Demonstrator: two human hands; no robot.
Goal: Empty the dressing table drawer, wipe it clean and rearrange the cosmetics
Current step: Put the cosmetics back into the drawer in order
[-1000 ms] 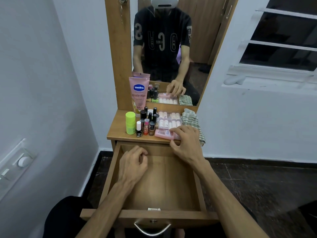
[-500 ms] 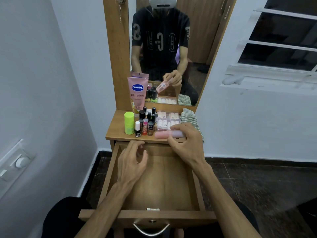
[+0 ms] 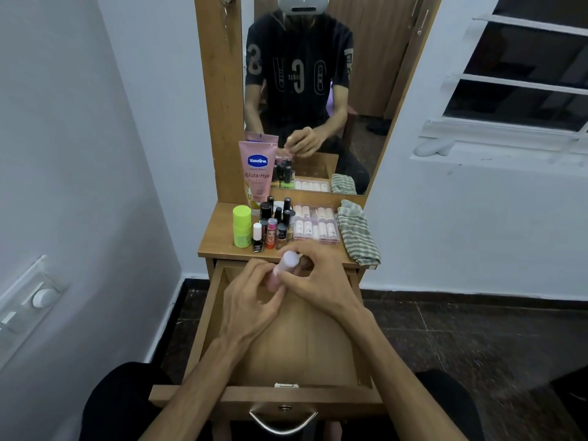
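Head view, the only one here: both hands are over the far end of the open drawer [image 3: 203, 319], working on one small pink tube [image 3: 284, 268]. The right hand [image 3: 313, 280] has its fingers curled round the upper part, thumb and forefinger pinching near the pale cap, and the left hand [image 3: 251, 300] pinches the lower end from the other side. So the tube is held up in the air between them, tilted, just above the drawer's back edge, not lying on anything.

My guess on handling: it's light, hard plastic, probably a bit slick, so gripping the body instead of the cap makes sense, since a cap could pop or twist off.

Just beyond the hands, on the table [image 3: 219, 240], sits everything else: a green bottle [image 3: 241, 226] to the left, a cluster of nail polish bottles [image 3: 273, 227], a tall pink lotion tube [image 3: 257, 173] leaning at the mirror [image 3: 366, 74], a clear box of small tubes [image 3: 315, 223] straight ahead, and a folded striped cloth [image 3: 356, 232] off to the right. What I can see of the drawer floor under the arms is bare wood.

Room-wise: white walls, a wall switch [image 3: 38, 297] far left, a window [image 3: 525, 68] far right, dark tiled floor [image 3: 477, 345].
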